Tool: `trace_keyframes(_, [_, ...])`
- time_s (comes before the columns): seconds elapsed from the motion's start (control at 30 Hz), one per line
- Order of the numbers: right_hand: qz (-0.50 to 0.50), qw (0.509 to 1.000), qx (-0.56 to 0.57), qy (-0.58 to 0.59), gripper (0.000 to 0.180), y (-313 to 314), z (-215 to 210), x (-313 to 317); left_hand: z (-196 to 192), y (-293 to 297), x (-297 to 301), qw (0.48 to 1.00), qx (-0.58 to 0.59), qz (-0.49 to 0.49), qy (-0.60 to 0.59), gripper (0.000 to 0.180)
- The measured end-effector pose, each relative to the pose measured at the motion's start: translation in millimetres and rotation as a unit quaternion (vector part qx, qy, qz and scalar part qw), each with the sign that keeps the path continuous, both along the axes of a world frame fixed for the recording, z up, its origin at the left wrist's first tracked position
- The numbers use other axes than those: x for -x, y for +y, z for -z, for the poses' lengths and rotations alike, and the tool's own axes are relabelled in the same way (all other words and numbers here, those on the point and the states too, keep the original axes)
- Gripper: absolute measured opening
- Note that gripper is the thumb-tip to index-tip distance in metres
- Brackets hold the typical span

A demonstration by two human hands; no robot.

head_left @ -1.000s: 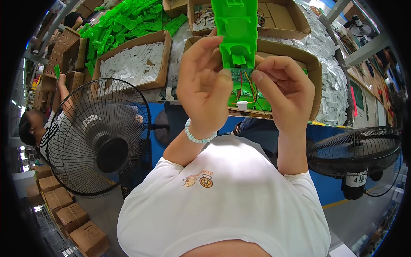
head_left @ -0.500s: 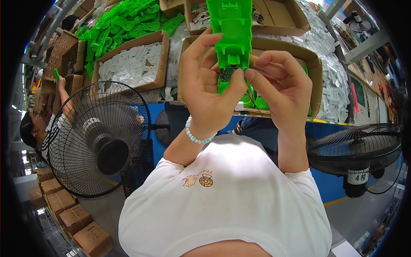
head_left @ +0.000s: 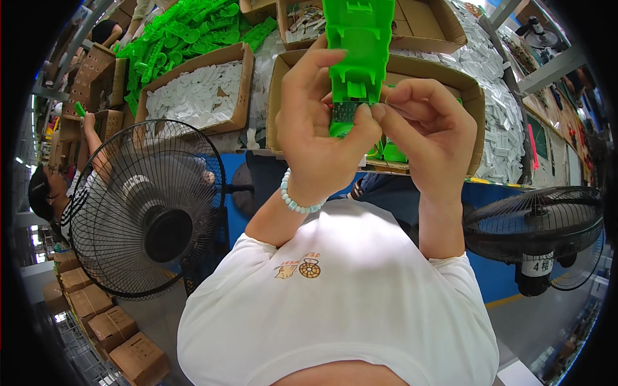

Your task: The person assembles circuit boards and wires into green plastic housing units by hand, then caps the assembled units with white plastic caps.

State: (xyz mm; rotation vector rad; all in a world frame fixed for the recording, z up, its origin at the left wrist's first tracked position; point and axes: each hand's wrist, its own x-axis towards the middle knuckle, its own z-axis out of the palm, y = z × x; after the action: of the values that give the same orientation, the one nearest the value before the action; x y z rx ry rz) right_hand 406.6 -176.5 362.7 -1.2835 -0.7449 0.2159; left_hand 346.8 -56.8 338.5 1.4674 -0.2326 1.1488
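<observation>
A long green plastic housing (head_left: pixel 360 48) stands tilted up in front of me, its hollow ribbed side facing me. My left hand (head_left: pixel 318 132) is closed on its lower part, the thumb pressing beside a small dark circuit board (head_left: pixel 345 111) seated in it. My right hand (head_left: pixel 434 138) has its thumb and forefinger pinched together at the board's right edge, against the left thumb. What those fingertips grip is hidden. Below the hands, an open cardboard box (head_left: pixel 474 119) holds more green housings (head_left: pixel 394 153).
Left of the box sit a carton of white plastic parts (head_left: pixel 193 96) and a heap of green parts (head_left: pixel 187 38). White pieces (head_left: pixel 499 109) cover the right side. Black fans stand left (head_left: pixel 168 235) and right (head_left: pixel 537 225). A co-worker (head_left: pixel 55 199) holds a green part at far left.
Both hands and the green housing have shifted slightly to the right. Thin wires that hung below the fingertips no longer show clearly. The left grip and the right pinch stay closed.
</observation>
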Motion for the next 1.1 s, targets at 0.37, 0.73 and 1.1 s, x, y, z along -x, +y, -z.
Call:
trace_keyframes(0.37, [-0.038, 0.993, -0.085, 0.075, 0.021, 8.2, 11.8, -25.8, 0.6, 25.2, 0.3, 0.953, 0.191, 0.236, 0.015, 0.057])
trace_keyframes(0.73, [0.037, 0.998, -0.047, -0.035, 0.030, 20.7, 4.5, 10.0, 17.2, 11.8, 2.1, 0.995, -0.027, -0.051, -0.075, 0.044])
trace_keyframes(1.1, [0.038, 0.985, -0.079, -0.147, 0.036, 16.4, 6.1, 23.3, 8.9, 4.2, 24.8, 0.981, -0.097, -0.149, -0.071, 0.041])
